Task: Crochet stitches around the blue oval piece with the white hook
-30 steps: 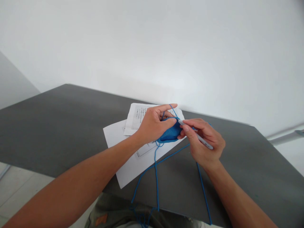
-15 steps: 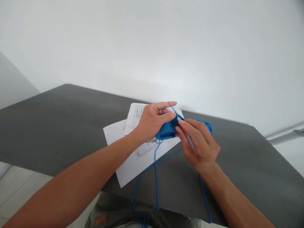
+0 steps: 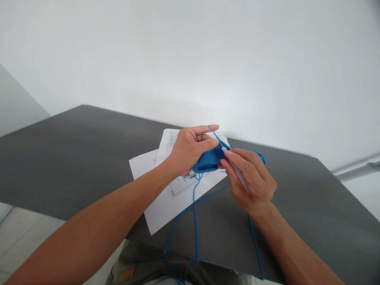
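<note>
Between my hands is a blue crochet piece (image 3: 209,159), rounded like a shallow pouch. My left hand (image 3: 191,146) pinches its upper edge between thumb and fingers, while the index finger is stretched out with blue yarn (image 3: 213,130) looped over it. In my right hand (image 3: 249,174) is a crochet hook (image 3: 241,179) with a pale grip, held like a pen. Its tip points at the edge of the piece near my left thumb; the exact stitch is too small to make out. Loose yarn hangs below the piece.
Two overlapping printed sheets (image 3: 162,211) lie under my hands on the dark grey table (image 3: 89,158). A blue yarn ball (image 3: 261,157) sits behind my right hand, partly hidden. Yarn strands (image 3: 196,225) cross the table and fall over its front edge onto my lap. A white wall (image 3: 190,59) stands behind.
My left hand and the crochet piece have shifted slightly left and up. My right hand with the hook has moved a touch to the right.
</note>
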A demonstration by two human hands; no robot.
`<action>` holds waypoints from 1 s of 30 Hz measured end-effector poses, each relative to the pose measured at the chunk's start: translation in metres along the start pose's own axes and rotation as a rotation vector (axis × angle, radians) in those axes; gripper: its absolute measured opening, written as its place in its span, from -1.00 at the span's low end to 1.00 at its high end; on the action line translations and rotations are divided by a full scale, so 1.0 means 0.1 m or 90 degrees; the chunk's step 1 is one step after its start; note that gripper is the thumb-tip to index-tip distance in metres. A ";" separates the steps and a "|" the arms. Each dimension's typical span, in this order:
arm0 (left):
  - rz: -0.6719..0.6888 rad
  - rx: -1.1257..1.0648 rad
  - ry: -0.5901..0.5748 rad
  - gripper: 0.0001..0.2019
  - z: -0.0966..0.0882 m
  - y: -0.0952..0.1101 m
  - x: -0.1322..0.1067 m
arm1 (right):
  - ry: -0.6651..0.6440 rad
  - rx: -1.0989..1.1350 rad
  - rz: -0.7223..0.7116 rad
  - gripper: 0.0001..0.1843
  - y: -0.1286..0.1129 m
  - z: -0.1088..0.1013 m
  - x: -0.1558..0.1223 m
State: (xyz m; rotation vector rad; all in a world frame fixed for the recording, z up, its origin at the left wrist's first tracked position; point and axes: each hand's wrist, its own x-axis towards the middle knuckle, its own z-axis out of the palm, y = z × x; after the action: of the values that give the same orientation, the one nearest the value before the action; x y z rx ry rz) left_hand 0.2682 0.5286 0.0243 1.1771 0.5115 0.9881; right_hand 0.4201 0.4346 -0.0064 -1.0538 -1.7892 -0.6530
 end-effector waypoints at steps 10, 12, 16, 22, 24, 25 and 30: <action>-0.119 -0.112 -0.069 -0.55 -0.05 0.06 0.01 | 0.006 -0.077 -0.073 -0.39 0.02 -0.02 -0.05; -0.116 -0.102 -0.071 -0.53 -0.06 0.07 0.01 | -0.008 -0.064 -0.084 -0.36 0.06 -0.05 -0.05; -0.090 -0.066 -0.078 -0.51 -0.08 0.07 0.03 | -0.035 -0.030 -0.102 -0.34 0.13 -0.10 -0.02; -0.061 0.029 -0.060 -0.40 -0.13 0.05 0.07 | -0.072 -0.025 -0.106 -0.30 0.21 -0.15 0.01; -0.052 0.053 -0.052 -0.40 -0.14 0.04 0.08 | -0.079 -0.024 -0.107 -0.29 0.22 -0.16 0.01; -0.049 0.062 -0.051 -0.40 -0.15 0.04 0.08 | -0.083 -0.025 -0.110 -0.29 0.22 -0.16 0.01; -0.033 0.114 -0.028 -0.40 -0.15 0.05 0.10 | -0.110 -0.021 -0.134 -0.34 0.25 -0.18 0.01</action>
State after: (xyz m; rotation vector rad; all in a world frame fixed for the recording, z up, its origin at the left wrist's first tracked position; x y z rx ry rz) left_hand 0.2597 0.5449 0.0249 1.3356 0.6008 0.8838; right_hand 0.4498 0.4335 0.0015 -0.9746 -2.0653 -0.7390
